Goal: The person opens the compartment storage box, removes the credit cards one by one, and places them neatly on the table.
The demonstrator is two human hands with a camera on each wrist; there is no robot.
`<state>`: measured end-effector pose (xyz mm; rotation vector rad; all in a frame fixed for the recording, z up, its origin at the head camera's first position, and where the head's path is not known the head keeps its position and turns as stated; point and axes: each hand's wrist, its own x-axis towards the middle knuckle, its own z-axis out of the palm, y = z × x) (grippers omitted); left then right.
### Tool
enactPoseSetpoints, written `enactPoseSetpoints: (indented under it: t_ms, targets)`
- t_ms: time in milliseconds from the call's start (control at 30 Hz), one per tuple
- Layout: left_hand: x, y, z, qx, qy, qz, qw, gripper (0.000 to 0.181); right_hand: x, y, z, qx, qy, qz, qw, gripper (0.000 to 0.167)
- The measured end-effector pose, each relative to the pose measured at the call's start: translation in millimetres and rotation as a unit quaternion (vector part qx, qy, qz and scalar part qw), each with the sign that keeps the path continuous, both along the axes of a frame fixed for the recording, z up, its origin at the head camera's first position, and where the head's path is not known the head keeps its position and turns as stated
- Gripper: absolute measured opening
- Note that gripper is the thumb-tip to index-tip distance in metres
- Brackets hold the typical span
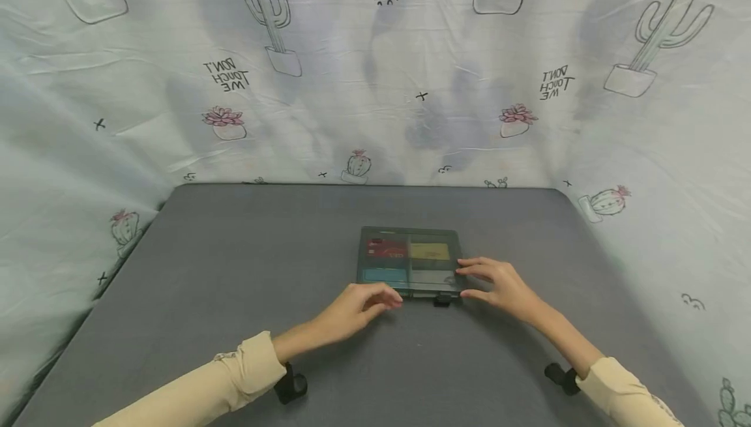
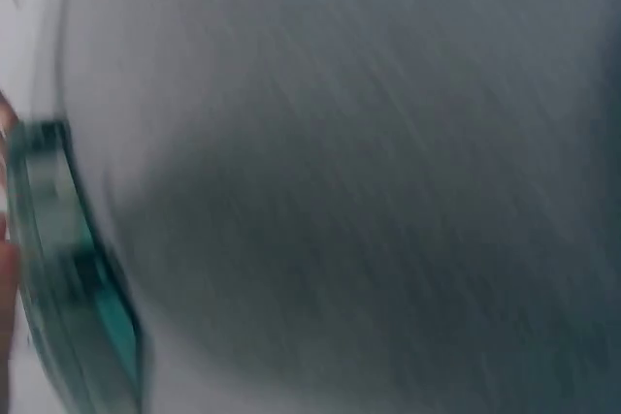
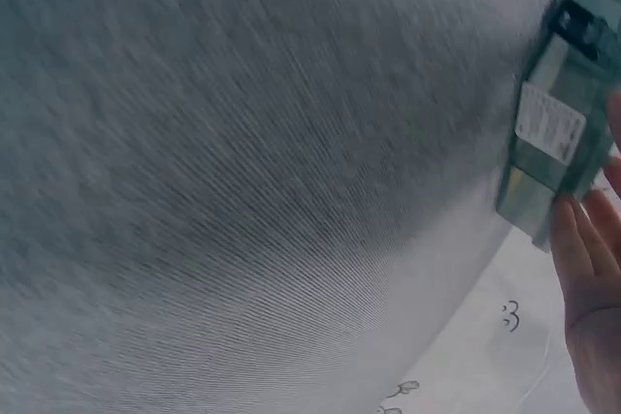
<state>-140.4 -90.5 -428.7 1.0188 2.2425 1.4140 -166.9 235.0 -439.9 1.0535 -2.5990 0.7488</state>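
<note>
A see-through green-grey plastic case lies flat on the table, lid down. Through the lid show a red card, a yellow one, a blue one and a pale grey one, each in its own compartment. A black latch sits on the front edge. My right hand touches the case's right side with fairly straight fingers, the thumb by the front corner. My left hand, fingers loosely bent, is at the front left corner; contact is unclear. In the right wrist view, a white label shows on the case.
The grey table extends all around the case. Behind it and at both sides hangs a white curtain printed with cacti. Black wrist mounts stick out below the sleeves. The left wrist view is blurred.
</note>
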Motion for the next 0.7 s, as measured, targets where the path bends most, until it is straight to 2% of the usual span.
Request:
enactPoseSetpoints:
  t_ms: [67, 100, 133, 167, 233, 300, 333, 400, 567, 667, 700]
  targets:
    - [-6.9, -13.2, -0.2, -0.023, 0.107, -0.014, 0.9939, 0.026, 2.7, 1, -2.2, -0.02, 0.008, 0.001, 0.9998, 0.041]
    - [-10.2, -19.5, -0.3, -0.035, 0.158, -0.024, 0.9865, 0.027, 3.9, 1, -3.2, -0.03, 0.011, 0.003, 0.9995, 0.042]
    - [-13.4, -25.8, -0.7, -0.05, 0.209, -0.035, 0.9759, 0.028, 5.1, 2, -4.2, -0.041, 0.013, 0.005, 0.9991, 0.042]
    - [-16.6, -31.6, -0.7, -0.066, 0.261, -0.047, 0.962, 0.028, 6.1, 2, -5.1, -0.051, 0.017, 0.007, 0.9985, 0.042]
    - [-23.5, -40.9, -1.0, -0.103, 0.356, -0.066, 0.9264, 0.028, 7.5, 4, -6.6, -0.072, 0.023, 0.009, 0.9971, 0.043]
    - [-30.3, -48.2, -1.1, -0.134, 0.425, -0.079, 0.8915, 0.03, 7.7, 6, -7.7, -0.086, 0.034, 0.007, 0.9957, 0.042]
    - [-33.6, -51.2, -1.1, -0.146, 0.45, -0.085, 0.8771, 0.031, 7.8, 7, -7.6, -0.095, 0.037, 0.006, 0.9948, 0.042]
    - [-40.0, -55.4, 1.0, -0.156, 0.485, -0.093, 0.8558, 0.035, 7.3, 8, -7.1, -0.108, 0.045, 0.002, 0.9931, 0.04]
    - [-57.1, -60.3, 7.2, -0.134, 0.547, -0.101, 0.82, 0.046, 7.6, 6, -3.1, -0.146, 0.031, -0.019, 0.9885, 0.038]
    - [-67.0, -60.1, 9.9, -0.118, 0.583, -0.106, 0.7966, 0.048, 9.5, 5, -1.9, -0.181, -0.004, -0.026, 0.9831, 0.04]
    - [-69.8, -60.0, 10.9, -0.11, 0.591, -0.109, 0.7918, 0.049, 10.4, 5, -1.8, -0.196, -0.017, -0.029, 0.98, 0.041]
